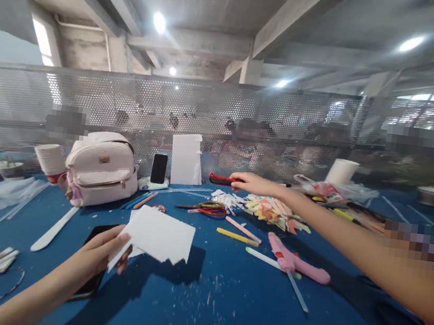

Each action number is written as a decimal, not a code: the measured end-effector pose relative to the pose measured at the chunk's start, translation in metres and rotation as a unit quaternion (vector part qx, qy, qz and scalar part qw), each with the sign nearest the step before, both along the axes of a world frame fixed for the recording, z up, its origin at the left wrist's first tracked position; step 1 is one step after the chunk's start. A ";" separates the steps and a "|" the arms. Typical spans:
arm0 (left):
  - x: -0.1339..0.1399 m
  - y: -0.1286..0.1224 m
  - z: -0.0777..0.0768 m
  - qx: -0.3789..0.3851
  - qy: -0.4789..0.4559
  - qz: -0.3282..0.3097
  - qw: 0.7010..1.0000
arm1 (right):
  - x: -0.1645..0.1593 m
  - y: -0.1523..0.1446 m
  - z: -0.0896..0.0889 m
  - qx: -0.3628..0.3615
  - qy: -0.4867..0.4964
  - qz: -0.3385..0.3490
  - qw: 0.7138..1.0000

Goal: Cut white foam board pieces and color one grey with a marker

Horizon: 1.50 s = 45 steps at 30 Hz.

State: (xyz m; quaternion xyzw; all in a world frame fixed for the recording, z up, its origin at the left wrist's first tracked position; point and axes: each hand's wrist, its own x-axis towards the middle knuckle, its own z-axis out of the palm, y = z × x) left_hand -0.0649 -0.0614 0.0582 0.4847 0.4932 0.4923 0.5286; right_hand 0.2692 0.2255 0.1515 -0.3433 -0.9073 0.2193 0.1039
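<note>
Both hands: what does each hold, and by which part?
Left hand: paper, by its left edge. Right hand: red tool, by its right end.

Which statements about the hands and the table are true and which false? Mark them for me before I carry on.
1. The left hand holds white paper. True.
2. The right hand holds the red-handled scissors. False: it holds a red object; the scissors lie on the table.
3. The paper's lower edge is jagged. True.
4. The backpack hangs from the mesh partition. False: it stands on the table.
</note>
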 end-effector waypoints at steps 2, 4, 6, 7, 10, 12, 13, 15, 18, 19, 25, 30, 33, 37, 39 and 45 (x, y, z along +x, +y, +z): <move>0.001 0.000 -0.002 0.003 0.007 -0.013 1.000 | 0.000 -0.006 0.002 0.004 0.036 -0.005 0.999; 0.002 0.000 -0.003 0.005 0.017 -0.021 1.000 | -0.002 -0.015 0.004 0.008 0.081 -0.013 0.997; 0.003 0.000 -0.003 0.003 0.030 -0.026 0.999 | -0.003 -0.027 0.006 0.013 0.126 -0.020 0.992; 0.004 0.000 -0.002 0.000 0.036 -0.028 0.999 | -0.002 -0.034 0.006 0.012 0.143 -0.022 0.989; 0.008 0.000 0.001 0.001 0.068 -0.034 0.997 | 0.002 -0.062 0.005 -0.019 0.172 -0.017 0.985; 0.011 0.000 0.002 0.006 0.098 -0.040 0.994 | 0.007 -0.085 0.002 -0.057 0.177 -0.011 0.983; 0.011 0.000 0.002 0.007 0.117 -0.044 0.992 | 0.010 -0.097 0.000 -0.080 0.173 -0.007 0.982; 0.013 0.001 0.002 0.006 0.152 -0.062 0.986 | 0.014 -0.122 -0.003 -0.125 0.171 0.005 0.977; 0.017 0.002 -0.001 0.005 0.182 -0.095 0.979 | 0.019 -0.153 -0.008 -0.226 0.206 0.028 0.952; 0.018 0.002 -0.001 0.006 0.189 -0.103 0.976 | 0.021 -0.162 -0.010 -0.249 0.209 0.031 0.945; 0.030 0.009 -0.003 0.017 0.226 -0.124 0.966 | 0.040 -0.191 -0.030 -0.211 0.174 -0.019 0.962; 0.041 0.022 -0.006 0.029 0.257 -0.146 0.955 | 0.053 -0.202 -0.044 -0.113 0.135 -0.006 0.984; 0.044 0.028 -0.009 0.036 0.289 -0.149 0.945 | 0.055 -0.205 -0.050 -0.112 0.126 0.021 0.985; 0.041 0.032 -0.013 0.065 0.343 -0.141 0.927 | 0.055 -0.207 -0.056 -0.133 0.114 0.027 0.984; 0.039 0.035 -0.015 0.085 0.363 -0.141 0.917 | 0.053 -0.208 -0.058 -0.147 0.105 0.045 0.983; 0.038 0.046 -0.016 0.139 0.410 -0.155 0.888 | 0.045 -0.207 -0.054 -0.140 0.098 0.146 0.974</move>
